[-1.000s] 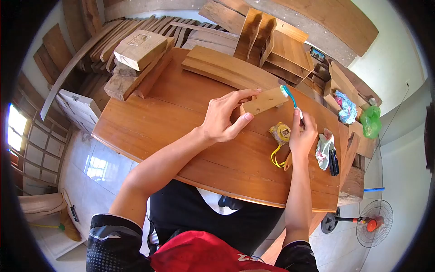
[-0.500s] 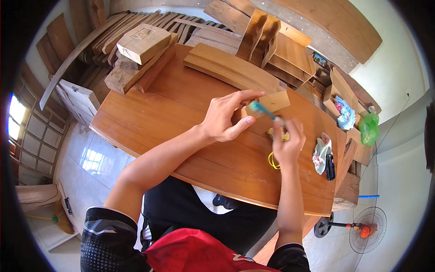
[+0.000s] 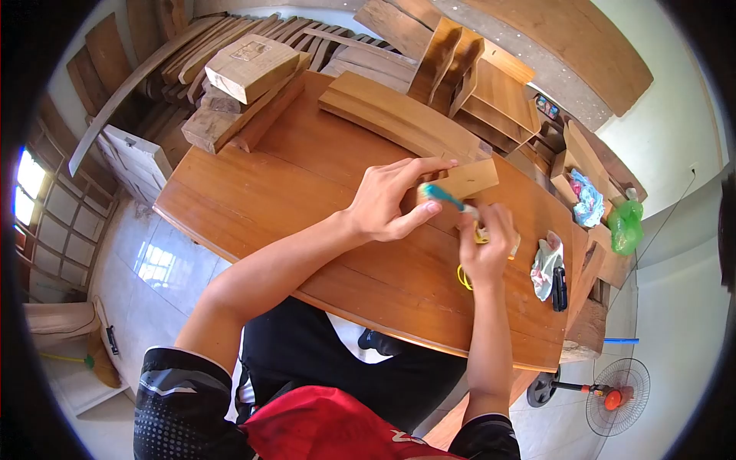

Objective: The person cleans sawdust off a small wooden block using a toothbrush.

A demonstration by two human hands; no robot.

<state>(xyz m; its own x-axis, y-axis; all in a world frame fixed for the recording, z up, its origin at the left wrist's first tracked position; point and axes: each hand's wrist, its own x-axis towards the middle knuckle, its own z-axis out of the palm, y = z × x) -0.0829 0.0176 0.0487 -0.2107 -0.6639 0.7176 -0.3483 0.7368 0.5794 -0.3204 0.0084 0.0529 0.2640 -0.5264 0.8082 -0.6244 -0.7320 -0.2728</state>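
Note:
My left hand (image 3: 395, 199) is closed round the near end of a small light wooden block (image 3: 469, 179), thumb below and fingers on top. My right hand (image 3: 489, 238) pinches a teal-headed brush (image 3: 445, 195), whose head lies over the block between my left thumb and fingers. The brush is slightly blurred. Under and beside my right hand, a yellow item (image 3: 481, 236) and a yellow cord loop (image 3: 464, 277) lie on the wooden table (image 3: 368, 284), partly hidden by the hand.
Behind the block lies a long wooden beam (image 3: 399, 119). Wood blocks (image 3: 249, 69) are stacked at the back left. A wooden shelf unit (image 3: 491, 92) stands at the back. A crumpled cloth (image 3: 546, 264) and a black tool (image 3: 559, 289) lie at the right. A fan (image 3: 613, 399) stands lower right.
The brush head has shifted slightly down and left over the block, and my right hand has moved a little with it. My left hand keeps its hold. The whole view has shifted slightly.

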